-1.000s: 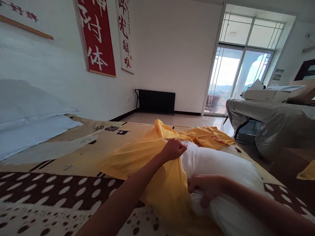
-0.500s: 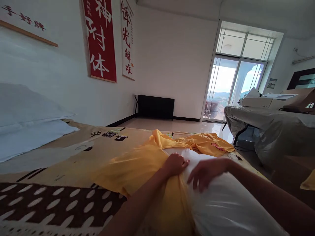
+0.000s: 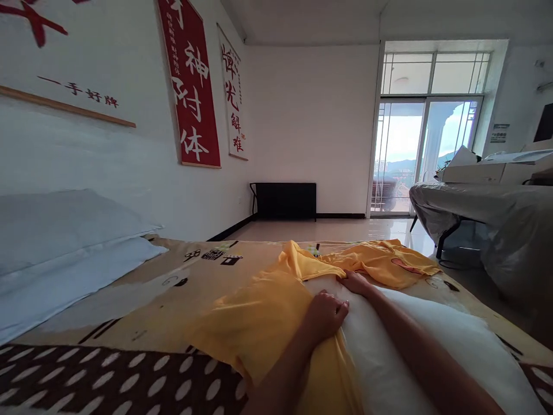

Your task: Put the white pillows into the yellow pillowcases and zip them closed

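Note:
A yellow pillowcase (image 3: pixel 259 311) lies spread over the bed, its near part drawn over one end of a white pillow (image 3: pixel 410 340). My left hand (image 3: pixel 326 314) is closed on the case's opening edge at the near side of the pillow. Farther out, my right hand (image 3: pixel 356 283) pinches the far edge of the opening, the forearm lying across the pillow. Beyond it, a crumpled yellow cloth (image 3: pixel 389 262) with a reddish print rests on the bed; whether it is part of the same case I cannot tell. The pillow's left end is hidden under the yellow fabric.
The bed has a beige patterned sheet (image 3: pixel 168 300) with a brown spotted border (image 3: pixel 108 380). White pillows (image 3: pixel 78 230) are stacked at the left by the wall. A plastic-covered table (image 3: pixel 458 202) with boxes (image 3: pixel 475 172) stands at right. A black folded panel (image 3: pixel 285 200) leans at the back wall.
My right hand has moved from above the pillow to the far edge of the case's opening and closed there. My left hand keeps its hold. The view has shifted slightly.

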A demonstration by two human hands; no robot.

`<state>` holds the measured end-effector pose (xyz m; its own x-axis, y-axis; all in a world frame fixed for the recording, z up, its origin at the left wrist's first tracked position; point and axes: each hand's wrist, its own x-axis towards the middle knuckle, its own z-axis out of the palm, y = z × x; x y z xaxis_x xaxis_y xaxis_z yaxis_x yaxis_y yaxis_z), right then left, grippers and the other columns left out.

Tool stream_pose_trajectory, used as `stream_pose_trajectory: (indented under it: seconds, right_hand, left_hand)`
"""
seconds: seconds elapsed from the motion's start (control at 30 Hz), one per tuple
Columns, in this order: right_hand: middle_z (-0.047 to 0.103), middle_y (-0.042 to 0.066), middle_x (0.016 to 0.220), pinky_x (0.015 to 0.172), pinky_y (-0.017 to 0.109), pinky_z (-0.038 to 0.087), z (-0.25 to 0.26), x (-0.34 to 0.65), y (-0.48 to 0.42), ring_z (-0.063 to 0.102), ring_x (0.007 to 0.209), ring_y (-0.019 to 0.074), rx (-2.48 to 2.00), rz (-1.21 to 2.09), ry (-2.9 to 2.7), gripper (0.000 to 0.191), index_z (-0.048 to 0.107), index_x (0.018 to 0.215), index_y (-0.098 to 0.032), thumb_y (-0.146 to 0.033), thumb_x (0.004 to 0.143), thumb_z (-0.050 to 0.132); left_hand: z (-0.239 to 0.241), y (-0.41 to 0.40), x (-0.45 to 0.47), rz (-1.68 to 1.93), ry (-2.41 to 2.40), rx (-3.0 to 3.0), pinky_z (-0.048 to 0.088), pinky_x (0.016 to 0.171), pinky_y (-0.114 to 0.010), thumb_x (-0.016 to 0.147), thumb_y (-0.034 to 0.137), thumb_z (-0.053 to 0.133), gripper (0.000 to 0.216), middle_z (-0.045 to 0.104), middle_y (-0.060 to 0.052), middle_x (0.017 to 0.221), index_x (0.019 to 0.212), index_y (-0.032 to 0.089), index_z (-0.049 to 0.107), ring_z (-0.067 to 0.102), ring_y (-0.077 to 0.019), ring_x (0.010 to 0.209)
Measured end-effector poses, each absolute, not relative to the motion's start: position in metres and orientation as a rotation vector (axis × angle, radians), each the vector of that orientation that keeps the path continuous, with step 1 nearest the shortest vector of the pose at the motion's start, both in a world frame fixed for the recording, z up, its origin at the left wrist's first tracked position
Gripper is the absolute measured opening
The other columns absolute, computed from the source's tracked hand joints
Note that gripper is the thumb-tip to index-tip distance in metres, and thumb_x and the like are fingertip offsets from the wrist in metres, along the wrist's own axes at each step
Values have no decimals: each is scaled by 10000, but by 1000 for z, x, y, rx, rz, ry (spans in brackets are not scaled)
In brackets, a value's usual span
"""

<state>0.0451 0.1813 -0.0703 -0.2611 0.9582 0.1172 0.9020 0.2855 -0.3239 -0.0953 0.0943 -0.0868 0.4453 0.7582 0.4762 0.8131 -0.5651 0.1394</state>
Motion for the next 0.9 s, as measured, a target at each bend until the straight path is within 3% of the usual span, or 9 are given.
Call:
stream_pose_trajectory:
  seconds: [0.27, 0.4, 0.53, 0.67, 0.77, 0.9]
  right_hand:
    - [681, 124, 1052, 767, 335, 449, -43, 33, 140, 648, 959, 251, -1800, -64, -2232, 339, 569, 1184, -210, -355, 919, 417]
    - [698, 117, 946, 717, 320, 441, 9, 25, 109, 666, 889, 249, -1724, -313, -2279, 281, 592, 1120, -216, -296, 918, 412]
    - [684, 113, 960, 692, 321, 417, 78, 34, 77, 656, 872, 244, -1606, -557, -2297, 333, 537, 1196, -228, -216, 938, 326]
    - [668, 102, 916, 641, 310, 378, 128, 54, 48, 628, 798, 223, -1359, -1021, -2261, 334, 522, 1209, -183, -218, 950, 315]
    - [655, 78, 849, 656, 306, 368, 121, 72, 41, 597, 777, 205, -1112, -1331, -2129, 289, 556, 1153, -154, -186, 928, 377]
    - [650, 82, 825, 708, 300, 381, 50, 100, 51, 572, 786, 191, -853, -1428, -2005, 248, 598, 1061, -122, -127, 894, 415]
  left_hand:
    - [-69, 67, -97, -990, -1150, -2438, 321, 619, -298, 839, 217, 418, 397, 603, -28, 484, 477, 157, 569, 507, -106, 465]
    - [-27, 38, -85, -1125, -963, -2305, 294, 611, -321, 838, 253, 406, 391, 566, -25, 471, 476, 167, 526, 489, -112, 470]
    - [21, 8, -57, -1375, -588, -2041, 250, 556, -321, 805, 198, 446, 353, 495, -3, 437, 453, 169, 458, 412, -100, 444]
    - [36, 3, -27, -1455, -434, -1843, 208, 539, -327, 764, 196, 492, 322, 443, -1, 422, 446, 176, 447, 380, -114, 458]
    - [9, 12, -13, -1364, -392, -1886, 240, 564, -328, 762, 236, 520, 270, 474, -5, 478, 501, 176, 484, 429, -132, 521]
    - [-48, 6, -25, -1090, -283, -2131, 289, 595, -314, 802, 338, 548, 244, 515, 0, 592, 620, 181, 503, 464, -146, 609]
